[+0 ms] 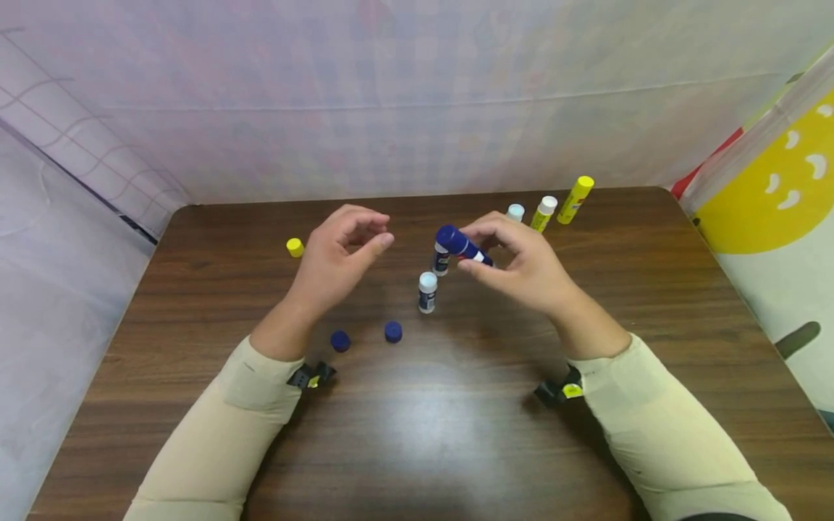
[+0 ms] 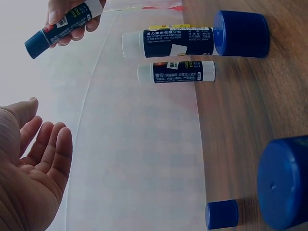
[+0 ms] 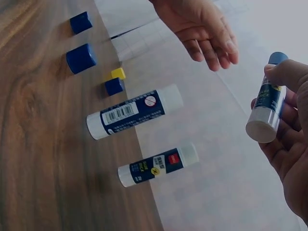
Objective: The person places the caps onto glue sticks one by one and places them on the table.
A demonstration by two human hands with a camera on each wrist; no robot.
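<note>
My right hand (image 1: 521, 264) pinches a dark blue glue stick (image 3: 268, 96) between thumb and fingers. It is tilted above the table, blue cap on and white base showing in the right wrist view. My left hand (image 1: 339, 253) hovers to its left with fingers loosely bent and nothing in them. Between the hands, two uncapped glue sticks with dark blue labels stand upright: a nearer one (image 1: 427, 293) and one farther back (image 1: 441, 264), partly covered by the held stick. Loose blue caps lie on the near side, a left one (image 1: 340, 341) and a right one (image 1: 393, 332).
At the back right stand a yellow capped glue stick (image 1: 576, 200), a yellow one with a white top (image 1: 544, 213) and a white-topped stick (image 1: 515, 212) partly behind my right hand. A yellow cap (image 1: 295, 247) and another blue cap (image 2: 222, 214) lie on the left. A curtain (image 1: 391, 145) hangs behind the table.
</note>
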